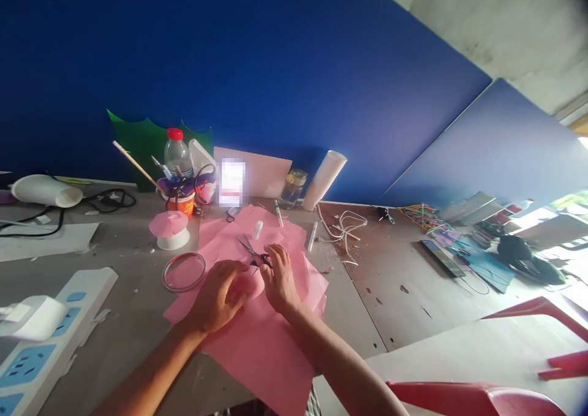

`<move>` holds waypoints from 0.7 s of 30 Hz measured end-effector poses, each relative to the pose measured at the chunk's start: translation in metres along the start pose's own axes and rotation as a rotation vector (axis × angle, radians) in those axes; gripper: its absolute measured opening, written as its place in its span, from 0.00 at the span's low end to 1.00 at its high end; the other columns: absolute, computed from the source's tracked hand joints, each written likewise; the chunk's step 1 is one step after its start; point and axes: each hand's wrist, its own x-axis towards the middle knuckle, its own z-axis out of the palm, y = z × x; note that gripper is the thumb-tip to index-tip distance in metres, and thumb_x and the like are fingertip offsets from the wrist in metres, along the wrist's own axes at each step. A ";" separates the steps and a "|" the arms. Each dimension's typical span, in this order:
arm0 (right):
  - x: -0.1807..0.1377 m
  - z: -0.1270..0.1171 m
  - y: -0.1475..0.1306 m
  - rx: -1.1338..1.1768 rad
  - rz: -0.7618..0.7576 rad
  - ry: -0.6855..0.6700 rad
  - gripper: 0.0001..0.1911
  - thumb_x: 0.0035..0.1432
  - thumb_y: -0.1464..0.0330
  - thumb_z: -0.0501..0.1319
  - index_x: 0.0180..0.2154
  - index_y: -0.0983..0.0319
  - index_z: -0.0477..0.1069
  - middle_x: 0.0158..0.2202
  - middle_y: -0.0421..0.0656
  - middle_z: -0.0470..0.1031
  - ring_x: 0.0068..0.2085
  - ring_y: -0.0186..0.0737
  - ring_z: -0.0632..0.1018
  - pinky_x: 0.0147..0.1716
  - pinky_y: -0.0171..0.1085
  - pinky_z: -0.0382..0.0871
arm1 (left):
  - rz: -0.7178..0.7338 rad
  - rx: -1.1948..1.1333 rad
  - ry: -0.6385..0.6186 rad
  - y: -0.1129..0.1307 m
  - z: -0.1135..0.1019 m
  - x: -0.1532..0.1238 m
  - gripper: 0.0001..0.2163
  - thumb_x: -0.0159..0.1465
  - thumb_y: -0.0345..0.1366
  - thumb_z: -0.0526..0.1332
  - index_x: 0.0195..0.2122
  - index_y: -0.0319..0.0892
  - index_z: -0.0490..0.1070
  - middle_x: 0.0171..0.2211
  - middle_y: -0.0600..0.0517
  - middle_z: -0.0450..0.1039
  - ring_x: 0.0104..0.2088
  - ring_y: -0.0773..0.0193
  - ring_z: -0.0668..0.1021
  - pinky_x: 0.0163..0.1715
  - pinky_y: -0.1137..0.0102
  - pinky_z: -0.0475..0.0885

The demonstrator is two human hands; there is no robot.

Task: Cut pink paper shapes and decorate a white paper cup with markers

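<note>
Pink paper [271,342], a few big thin sheets stacked loosely, lies flat on the table and hangs a bit over the near edge. Small scissors [254,253] with dark handles lie on top, blades slightly open, pointing away-left.
</note>
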 end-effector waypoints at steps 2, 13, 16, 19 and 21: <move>0.001 -0.001 -0.001 0.016 0.028 0.009 0.17 0.63 0.67 0.50 0.52 0.61 0.63 0.51 0.53 0.68 0.53 0.47 0.69 0.50 0.49 0.67 | 0.064 0.058 -0.078 -0.002 0.003 -0.002 0.16 0.60 0.41 0.60 0.48 0.45 0.67 0.48 0.47 0.71 0.50 0.52 0.70 0.50 0.57 0.66; 0.023 -0.031 -0.008 0.043 -0.033 -0.049 0.16 0.61 0.68 0.53 0.50 0.62 0.66 0.51 0.51 0.70 0.53 0.45 0.70 0.51 0.45 0.66 | 0.082 0.151 -0.177 -0.003 0.011 -0.006 0.21 0.60 0.34 0.58 0.55 0.47 0.61 0.48 0.47 0.69 0.53 0.51 0.67 0.51 0.54 0.64; 0.047 -0.045 0.012 -0.011 -0.026 0.024 0.15 0.61 0.67 0.53 0.48 0.61 0.68 0.47 0.49 0.72 0.50 0.44 0.72 0.49 0.45 0.67 | 0.084 0.124 -0.163 -0.006 0.013 -0.007 0.21 0.61 0.34 0.59 0.55 0.46 0.61 0.49 0.46 0.69 0.53 0.52 0.67 0.52 0.54 0.64; 0.088 -0.067 0.041 -0.240 0.071 0.119 0.12 0.62 0.68 0.51 0.40 0.62 0.72 0.41 0.47 0.74 0.43 0.41 0.75 0.43 0.39 0.70 | 0.102 0.093 -0.109 -0.009 0.015 -0.007 0.20 0.61 0.33 0.59 0.54 0.44 0.61 0.49 0.45 0.68 0.53 0.53 0.68 0.52 0.55 0.66; 0.123 -0.086 0.060 -0.432 0.138 0.136 0.14 0.62 0.70 0.49 0.37 0.62 0.73 0.39 0.45 0.74 0.40 0.38 0.75 0.40 0.36 0.69 | 0.113 0.074 -0.058 -0.011 0.017 -0.008 0.18 0.62 0.34 0.58 0.54 0.43 0.61 0.50 0.44 0.68 0.53 0.53 0.68 0.52 0.56 0.67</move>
